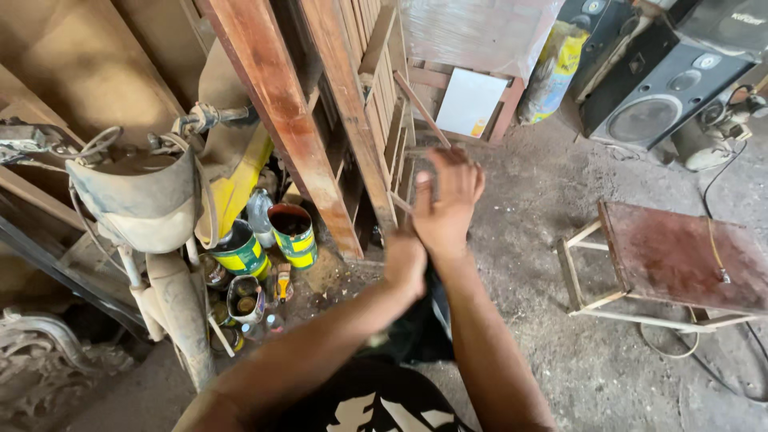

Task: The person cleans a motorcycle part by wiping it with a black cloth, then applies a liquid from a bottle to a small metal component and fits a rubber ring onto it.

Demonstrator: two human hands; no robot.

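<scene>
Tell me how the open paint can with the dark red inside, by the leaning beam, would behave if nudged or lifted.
The open paint can looks rigid metal, so it probably won't flex. It has no lid, so tipping could spill whatever is left. How full it is can't be told, so neither can its weight. It stands close against another can on dusty floor, so pushing would likely bump that one.

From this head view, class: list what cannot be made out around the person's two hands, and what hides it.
- Left hand: its fingers, hidden behind the right wrist; any grip unclear.
- Right hand: fingertips motion-blurred; seems empty.
- Dark cloth below the wrists: shape hidden by both forearms.
- Paint tins: contents too dark.
- Wooden stool: far legs hidden under its top.
</scene>
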